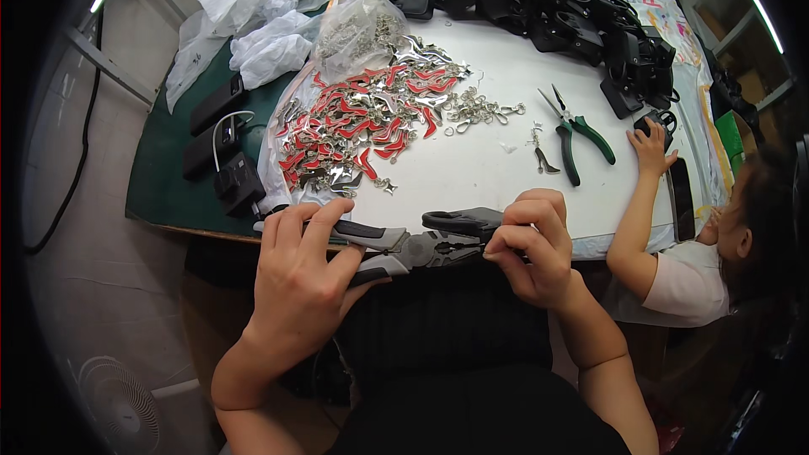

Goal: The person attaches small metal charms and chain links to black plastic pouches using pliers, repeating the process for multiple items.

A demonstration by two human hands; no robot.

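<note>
In front of me, at the table's near edge, my left hand is closed around the grey-and-black handles of combination pliers. Their jaws point right and reach a small black strapped item, which has a loop-like edge. My right hand pinches this item on its right side, close to the jaw tips. Whatever tiny part sits between the jaws is too small to make out. Beyond the hands lie long-nose pliers with green-and-black handles, spread apart. Left of them rests a single dark shoe-shaped charm with a clasp.
Red and silver shoe-shaped charms are heaped left of centre, beside metal clasps and a clear bag. Black strapped items pile up at back right. Another person's hand touches one near a phone. Black devices stand left.
</note>
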